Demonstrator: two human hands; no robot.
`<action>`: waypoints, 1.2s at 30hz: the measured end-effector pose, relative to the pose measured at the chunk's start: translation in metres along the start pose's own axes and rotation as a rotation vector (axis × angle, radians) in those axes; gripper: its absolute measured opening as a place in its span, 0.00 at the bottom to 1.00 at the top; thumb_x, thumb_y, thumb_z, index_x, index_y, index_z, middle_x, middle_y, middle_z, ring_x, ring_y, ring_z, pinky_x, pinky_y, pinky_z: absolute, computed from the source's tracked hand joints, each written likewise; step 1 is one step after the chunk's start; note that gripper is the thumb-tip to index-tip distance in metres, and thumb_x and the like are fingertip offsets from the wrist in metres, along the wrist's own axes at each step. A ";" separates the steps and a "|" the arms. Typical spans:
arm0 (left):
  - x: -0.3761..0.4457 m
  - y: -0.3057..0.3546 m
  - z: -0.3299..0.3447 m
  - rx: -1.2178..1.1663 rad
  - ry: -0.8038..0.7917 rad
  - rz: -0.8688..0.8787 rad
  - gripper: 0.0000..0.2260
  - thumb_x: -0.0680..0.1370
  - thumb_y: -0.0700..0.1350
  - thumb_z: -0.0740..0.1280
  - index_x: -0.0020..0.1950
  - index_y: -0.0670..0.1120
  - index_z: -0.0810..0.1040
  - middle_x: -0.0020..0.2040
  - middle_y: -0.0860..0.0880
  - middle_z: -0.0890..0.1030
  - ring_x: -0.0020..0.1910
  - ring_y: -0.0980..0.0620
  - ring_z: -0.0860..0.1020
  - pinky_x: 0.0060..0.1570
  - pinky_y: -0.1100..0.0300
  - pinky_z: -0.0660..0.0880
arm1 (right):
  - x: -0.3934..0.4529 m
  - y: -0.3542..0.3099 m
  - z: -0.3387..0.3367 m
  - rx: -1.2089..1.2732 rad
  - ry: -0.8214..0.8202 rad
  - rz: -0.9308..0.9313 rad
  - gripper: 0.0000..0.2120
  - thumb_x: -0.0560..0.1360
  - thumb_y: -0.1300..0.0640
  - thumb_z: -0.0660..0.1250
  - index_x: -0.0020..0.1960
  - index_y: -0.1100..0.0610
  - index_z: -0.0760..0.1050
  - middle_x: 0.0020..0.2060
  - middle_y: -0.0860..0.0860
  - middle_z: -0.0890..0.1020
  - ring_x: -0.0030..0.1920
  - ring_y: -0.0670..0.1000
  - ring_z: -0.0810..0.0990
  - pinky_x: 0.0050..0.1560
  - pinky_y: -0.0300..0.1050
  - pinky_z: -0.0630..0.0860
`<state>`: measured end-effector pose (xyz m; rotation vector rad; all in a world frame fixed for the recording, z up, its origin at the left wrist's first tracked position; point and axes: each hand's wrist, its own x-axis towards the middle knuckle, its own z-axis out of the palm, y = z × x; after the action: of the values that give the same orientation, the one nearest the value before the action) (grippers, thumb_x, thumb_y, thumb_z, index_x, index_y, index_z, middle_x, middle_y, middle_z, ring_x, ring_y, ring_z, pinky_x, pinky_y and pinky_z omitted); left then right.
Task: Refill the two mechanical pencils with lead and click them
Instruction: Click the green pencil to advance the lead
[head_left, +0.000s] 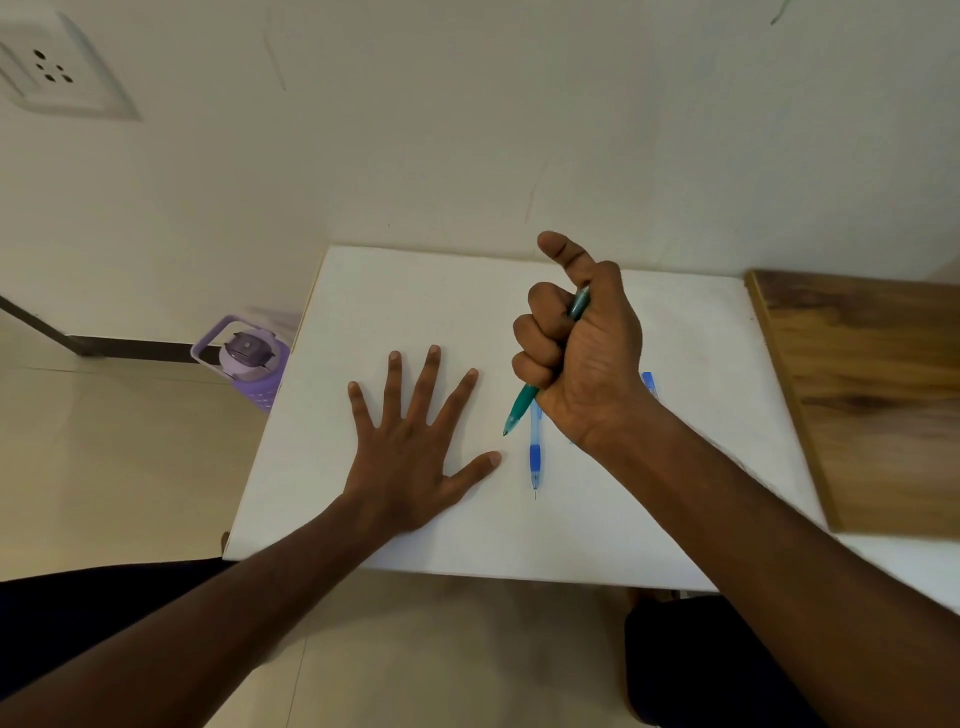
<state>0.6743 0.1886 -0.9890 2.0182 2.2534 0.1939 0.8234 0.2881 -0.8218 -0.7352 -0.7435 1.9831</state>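
Clicking seems underway: right hand (579, 353) fists the green pencil (522, 408), thumb lifted off its cap. Left hand (415, 441) lies flat, fingers spread; the blue pencil (535, 457) on the table (415, 291) already shows lead, likely done.

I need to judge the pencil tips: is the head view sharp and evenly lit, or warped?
Head view: wide-angle bending curves the white table edges; light is soft and dim, no glare; the blue pencil tip reads clearly, the green pencil in the right hand is slightly soft.
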 end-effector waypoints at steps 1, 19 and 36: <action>0.000 0.000 0.001 -0.001 0.001 0.000 0.44 0.76 0.81 0.46 0.87 0.62 0.39 0.88 0.50 0.37 0.86 0.37 0.38 0.76 0.21 0.43 | 0.000 0.000 0.000 -0.009 0.006 -0.003 0.16 0.86 0.55 0.51 0.59 0.54 0.77 0.25 0.48 0.63 0.22 0.44 0.58 0.26 0.36 0.55; 0.000 0.001 0.000 0.003 0.011 0.002 0.44 0.77 0.81 0.46 0.87 0.61 0.41 0.88 0.50 0.37 0.86 0.36 0.39 0.77 0.21 0.43 | 0.002 -0.002 -0.001 -0.014 0.009 -0.025 0.13 0.86 0.55 0.53 0.53 0.53 0.76 0.24 0.48 0.64 0.21 0.45 0.59 0.25 0.34 0.57; 0.000 0.000 0.004 0.010 0.019 0.005 0.44 0.77 0.80 0.46 0.87 0.61 0.41 0.88 0.49 0.38 0.86 0.36 0.40 0.76 0.21 0.43 | 0.001 0.005 -0.003 -0.084 -0.115 -0.053 0.14 0.86 0.55 0.50 0.52 0.53 0.75 0.24 0.47 0.64 0.21 0.44 0.59 0.24 0.33 0.59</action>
<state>0.6744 0.1888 -0.9927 2.0359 2.2648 0.2043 0.8227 0.2875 -0.8275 -0.6474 -0.9104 1.9689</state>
